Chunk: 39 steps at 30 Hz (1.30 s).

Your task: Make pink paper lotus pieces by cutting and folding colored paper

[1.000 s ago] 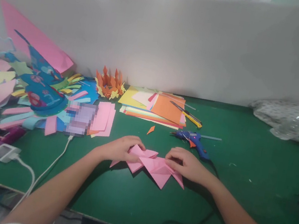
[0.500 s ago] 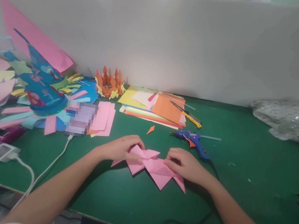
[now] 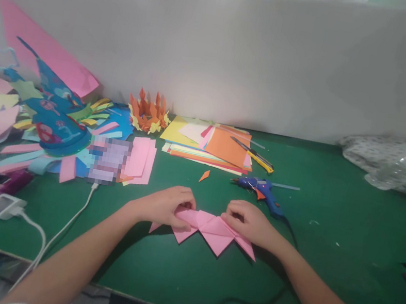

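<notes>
A folded pink paper strip [image 3: 215, 234] with pointed triangles along its near side is held low over the green table. My left hand [image 3: 167, 205] is closed on its left part, the thumb in front and the fingers behind. Around its right part my right hand [image 3: 249, 222] pinches the paper, fingers curled. Beyond the hands lies a small orange paper diamond [image 3: 204, 175]. A blue glue gun [image 3: 259, 187] with a clear stick in its back rests past my right hand. The fingertips behind the paper are partly hidden.
A yellow utility knife [image 3: 259, 159] lies on stacked coloured paper [image 3: 227, 146]. An orange paper crown [image 3: 149, 114] stands left of it, near pink sheets [image 3: 138, 161]. Blue party hats [image 3: 60, 127] and paper scraps crowd the left. A black cable [image 3: 223, 302] crosses the near table.
The upper pink flap between my hands has come down, and the strip now lies straighter and flatter. My left hand has shifted slightly; my right hand stays almost in place.
</notes>
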### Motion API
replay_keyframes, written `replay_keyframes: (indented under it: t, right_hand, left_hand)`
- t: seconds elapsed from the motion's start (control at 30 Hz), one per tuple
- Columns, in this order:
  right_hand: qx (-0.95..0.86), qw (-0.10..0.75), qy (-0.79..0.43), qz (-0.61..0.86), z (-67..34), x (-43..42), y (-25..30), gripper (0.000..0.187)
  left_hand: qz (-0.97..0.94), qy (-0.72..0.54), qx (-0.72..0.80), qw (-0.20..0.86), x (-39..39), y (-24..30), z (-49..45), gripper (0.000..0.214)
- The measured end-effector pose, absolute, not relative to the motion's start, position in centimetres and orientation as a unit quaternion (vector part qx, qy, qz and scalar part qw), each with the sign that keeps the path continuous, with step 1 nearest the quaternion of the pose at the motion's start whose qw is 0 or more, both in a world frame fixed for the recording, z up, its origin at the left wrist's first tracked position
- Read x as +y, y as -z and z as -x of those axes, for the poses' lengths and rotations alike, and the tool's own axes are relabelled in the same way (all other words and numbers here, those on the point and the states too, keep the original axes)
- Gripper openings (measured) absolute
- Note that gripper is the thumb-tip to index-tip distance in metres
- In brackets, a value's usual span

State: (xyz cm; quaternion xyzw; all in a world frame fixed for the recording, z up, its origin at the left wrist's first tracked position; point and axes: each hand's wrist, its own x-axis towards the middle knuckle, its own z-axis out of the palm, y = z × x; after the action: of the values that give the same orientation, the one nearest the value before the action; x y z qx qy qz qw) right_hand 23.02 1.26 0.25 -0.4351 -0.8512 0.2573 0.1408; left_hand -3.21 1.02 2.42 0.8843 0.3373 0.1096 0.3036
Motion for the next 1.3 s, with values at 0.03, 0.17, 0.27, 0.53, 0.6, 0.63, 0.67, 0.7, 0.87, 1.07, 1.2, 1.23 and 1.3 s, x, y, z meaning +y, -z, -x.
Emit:
replay_keyframes:
  t: [0.03, 0.17, 0.27, 0.53, 0.6, 0.63, 0.67, 0.7, 0.87, 1.07, 1.2, 1.23, 1.3]
  right_hand:
    - [-0.851, 0.141, -0.256, 0.436, -23.0, 1.2, -0.2, 0.034]
    - [-0.853, 0.143, -0.248, 0.436, -23.0, 1.2, -0.1, 0.034]
    - [-0.859, 0.144, -0.234, 0.432, -22.9, 1.2, 0.0, 0.033]
    - [-0.857, 0.137, -0.213, 0.448, -22.6, 1.1, 0.2, 0.032]
    - [-0.857, 0.135, -0.210, 0.451, -22.6, 1.1, 0.2, 0.032]
    - [-0.857, 0.136, -0.210, 0.451, -22.5, 1.0, 0.3, 0.032]
    - [-0.857, 0.138, -0.209, 0.451, -22.5, 1.0, 0.3, 0.032]
    - [-0.858, 0.139, -0.208, 0.449, -22.5, 1.0, 0.2, 0.032]
    - [-0.858, 0.138, -0.204, 0.451, -22.3, 1.0, 0.1, 0.033]
    - [-0.855, 0.133, -0.205, 0.458, -22.3, 1.0, 0.2, 0.033]
    - [-0.850, 0.129, -0.202, 0.469, -22.2, 0.9, 0.2, 0.033]
    - [-0.849, 0.130, -0.200, 0.472, -22.1, 0.8, 0.2, 0.033]
    - [-0.846, 0.132, -0.199, 0.477, -22.0, 0.8, 0.2, 0.033]
  left_hand:
    - [-0.884, -0.108, 0.335, 0.307, 1.0, -2.4, 3.3, 0.030]
    - [-0.880, -0.104, 0.335, 0.321, 1.1, -2.2, 3.4, 0.036]
    - [-0.882, -0.096, 0.333, 0.319, 1.1, -2.1, 3.6, 0.036]
    - [-0.887, -0.106, 0.304, 0.330, 0.8, -2.1, 3.3, 0.042]
    - [-0.888, -0.112, 0.299, 0.330, 0.8, -2.1, 3.3, 0.042]
    - [-0.889, -0.114, 0.296, 0.330, 0.8, -2.0, 3.2, 0.042]
    - [-0.890, -0.117, 0.294, 0.329, 0.8, -2.0, 3.2, 0.042]
    - [-0.890, -0.118, 0.292, 0.329, 0.8, -1.9, 3.2, 0.041]
    - [-0.888, -0.118, 0.288, 0.340, 1.0, -1.9, 3.2, 0.038]
    - [-0.885, -0.107, 0.292, 0.347, 1.1, -1.9, 3.4, 0.042]
    - [-0.890, -0.099, 0.294, 0.334, 1.0, -1.8, 3.2, 0.044]
    - [-0.892, -0.096, 0.295, 0.328, 0.9, -1.8, 3.1, 0.044]
    - [-0.894, -0.095, 0.299, 0.318, 0.7, -1.7, 3.0, 0.045]
